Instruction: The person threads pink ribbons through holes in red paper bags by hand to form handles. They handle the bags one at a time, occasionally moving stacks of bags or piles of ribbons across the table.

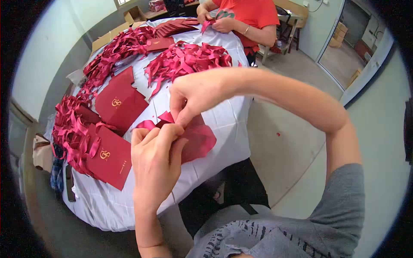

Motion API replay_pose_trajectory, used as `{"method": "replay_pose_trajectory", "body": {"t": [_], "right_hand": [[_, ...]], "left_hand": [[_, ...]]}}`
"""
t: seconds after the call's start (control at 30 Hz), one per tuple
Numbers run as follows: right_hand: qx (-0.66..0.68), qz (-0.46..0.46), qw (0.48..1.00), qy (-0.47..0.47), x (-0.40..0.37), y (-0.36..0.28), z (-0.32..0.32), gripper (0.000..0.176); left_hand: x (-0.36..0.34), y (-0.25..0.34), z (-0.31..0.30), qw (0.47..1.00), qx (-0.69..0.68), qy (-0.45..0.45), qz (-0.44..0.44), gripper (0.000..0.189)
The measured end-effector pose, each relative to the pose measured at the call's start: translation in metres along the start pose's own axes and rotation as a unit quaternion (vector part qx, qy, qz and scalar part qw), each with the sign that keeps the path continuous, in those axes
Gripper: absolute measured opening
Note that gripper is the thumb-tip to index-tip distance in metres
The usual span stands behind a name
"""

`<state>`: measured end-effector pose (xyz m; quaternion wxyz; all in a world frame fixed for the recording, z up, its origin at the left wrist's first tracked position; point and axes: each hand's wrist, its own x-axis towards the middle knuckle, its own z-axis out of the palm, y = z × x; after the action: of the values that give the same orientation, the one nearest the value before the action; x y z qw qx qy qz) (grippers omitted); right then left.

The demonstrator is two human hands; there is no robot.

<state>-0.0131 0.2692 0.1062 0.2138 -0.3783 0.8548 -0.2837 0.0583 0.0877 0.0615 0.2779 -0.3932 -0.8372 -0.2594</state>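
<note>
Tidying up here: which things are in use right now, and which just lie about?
In use: red ribbon, pinched by left hand and right hand; red sheet under it.
Lying about: gold-stamped envelopes, ribbon heap, white tablecloth.

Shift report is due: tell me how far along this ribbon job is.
Done: perhaps the far card stack, unclear. In hand: left hand and right hand pinch a red ribbon over a red sheet. Left: loose ribbon piles and two gold-stamped cards lie unworked, it seems.
</note>
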Motion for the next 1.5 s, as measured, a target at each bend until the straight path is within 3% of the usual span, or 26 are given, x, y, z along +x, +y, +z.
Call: {"method": "replay_pose_trajectory", "body": {"t": [0.13, 0.2, 0.3, 0.33, 0.4, 0.43, 0.5, 0.53, 0.67, 0.77, 0.83, 0.87, 0.97, 1.03, 1.13, 1.3, 1.37, 1.47, 1.5], "right_hand": [[0.056, -0.006, 0.990, 0.132, -0.009, 0.010, 0.023, 0.017], [0.065, -0.010, 0.987, 0.146, -0.013, 0.009, 0.029, 0.018], [0.211, -0.019, 0.943, 0.256, -0.012, 0.013, 0.029, 0.020], [0.253, -0.076, 0.922, 0.281, -0.010, 0.014, 0.024, 0.022], [0.332, -0.069, 0.900, 0.274, -0.012, 0.010, 0.019, 0.023], [0.336, -0.132, 0.893, 0.270, -0.002, 0.023, 0.018, 0.023], [0.358, -0.096, 0.877, 0.306, 0.005, 0.029, 0.008, 0.021], [0.387, -0.121, 0.848, 0.342, 0.011, 0.029, 0.003, 0.016], [0.404, -0.177, 0.834, 0.332, 0.018, 0.026, 0.000, 0.015], [0.528, -0.248, 0.768, 0.264, 0.023, 0.036, 0.006, 0.017], [0.556, -0.246, 0.756, 0.241, 0.022, 0.042, 0.013, 0.021], [0.535, -0.204, 0.787, 0.232, 0.020, 0.047, 0.015, 0.025], [0.542, -0.179, 0.811, 0.130, 0.009, 0.063, 0.023, 0.030], [0.320, -0.143, 0.925, 0.144, -0.003, 0.054, 0.024, 0.031], [0.322, -0.127, 0.935, 0.076, -0.006, 0.050, 0.026, 0.029], [0.334, -0.125, 0.933, 0.055, -0.005, 0.043, 0.022, 0.027], [0.236, -0.108, 0.965, 0.025, -0.004, 0.043, 0.017, 0.030], [0.223, -0.158, 0.956, 0.109, -0.001, 0.037, 0.025, 0.026], [0.228, -0.124, 0.957, 0.127, -0.003, 0.033, 0.026, 0.024]], "left_hand": [[-0.001, 0.000, -0.004, 0.999, -0.019, -0.039, -0.033, 0.016], [0.001, -0.001, -0.003, 0.999, -0.016, -0.029, -0.031, 0.015], [0.002, 0.000, -0.004, 0.999, -0.010, -0.029, 0.008, 0.010], [0.002, 0.006, -0.005, 0.999, -0.011, -0.036, 0.006, 0.010], [0.002, 0.003, -0.002, 1.000, 0.003, -0.024, 0.003, 0.010], [0.002, 0.001, -0.001, 1.000, -0.005, -0.021, 0.008, 0.010], [0.002, 0.002, -0.002, 1.000, -0.002, -0.025, 0.011, 0.010], [0.002, 0.002, -0.003, 0.999, 0.000, -0.031, 0.012, 0.010], [0.000, 0.002, -0.004, 0.999, 0.018, -0.039, 0.007, 0.009], [-0.001, 0.002, -0.004, 0.998, 0.040, -0.047, 0.002, 0.013], [0.001, 0.005, -0.007, 0.997, 0.041, -0.067, 0.008, 0.022], [0.000, 0.005, -0.006, 0.996, 0.066, -0.062, 0.021, 0.025], [-0.003, 0.002, -0.001, 0.996, 0.073, -0.037, 0.020, 0.022], [-0.005, 0.000, 0.004, 0.997, 0.071, -0.021, 0.021, 0.020], [-0.005, 0.001, 0.006, 0.997, 0.072, -0.003, 0.020, 0.015], [-0.004, 0.004, 0.005, 0.997, 0.072, -0.012, 0.008, 0.012], [-0.004, 0.004, 0.006, 0.998, 0.067, -0.005, 0.013, 0.011], [-0.003, 0.005, 0.005, 0.998, 0.062, -0.009, 0.010, 0.011], [-0.003, 0.004, 0.007, 0.998, 0.061, -0.001, 0.011, 0.011]]}}
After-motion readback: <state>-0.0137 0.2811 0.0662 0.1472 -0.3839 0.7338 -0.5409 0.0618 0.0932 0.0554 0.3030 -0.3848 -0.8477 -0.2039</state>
